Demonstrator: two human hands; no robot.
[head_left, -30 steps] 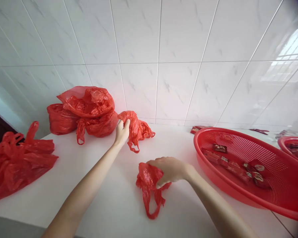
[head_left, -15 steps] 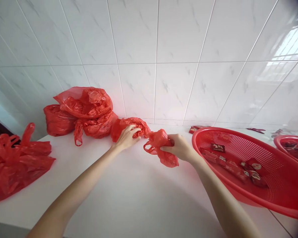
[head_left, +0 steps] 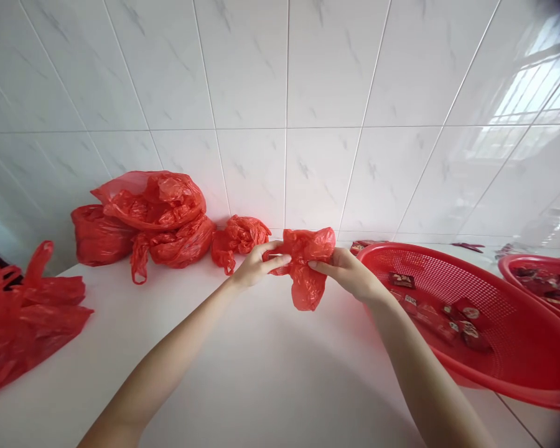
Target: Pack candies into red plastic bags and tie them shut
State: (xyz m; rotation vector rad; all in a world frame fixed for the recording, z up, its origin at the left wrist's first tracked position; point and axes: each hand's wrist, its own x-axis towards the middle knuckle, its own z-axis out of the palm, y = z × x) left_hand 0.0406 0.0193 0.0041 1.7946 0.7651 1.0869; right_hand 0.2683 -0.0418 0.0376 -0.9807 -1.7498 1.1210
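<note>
A crumpled red plastic bag (head_left: 308,274) is held up between both hands over the white table. My left hand (head_left: 256,266) pinches its left side, where the handles are. My right hand (head_left: 348,270) grips its right side between thumb and fingers. Just behind and left of my left hand lies another crumpled red bag (head_left: 247,235), apart from it. To the right of my right forearm stands a red plastic basket (head_left: 448,261) with perforated sides. Several small red wrapped packets (head_left: 469,333) lie inside it.
Stuffed red bags (head_left: 158,211) are piled against the tiled wall (head_left: 322,168) at the left. Another red bag (head_left: 23,330) sits at the table's left side. A second red basket (head_left: 513,264) with packets stands far right. A few packets (head_left: 364,244) lie behind the large basket.
My left hand has left the crumpled bag by the wall and moved right onto the bag in my right hand. Both hands now hold that bag. The view has shifted slightly.
</note>
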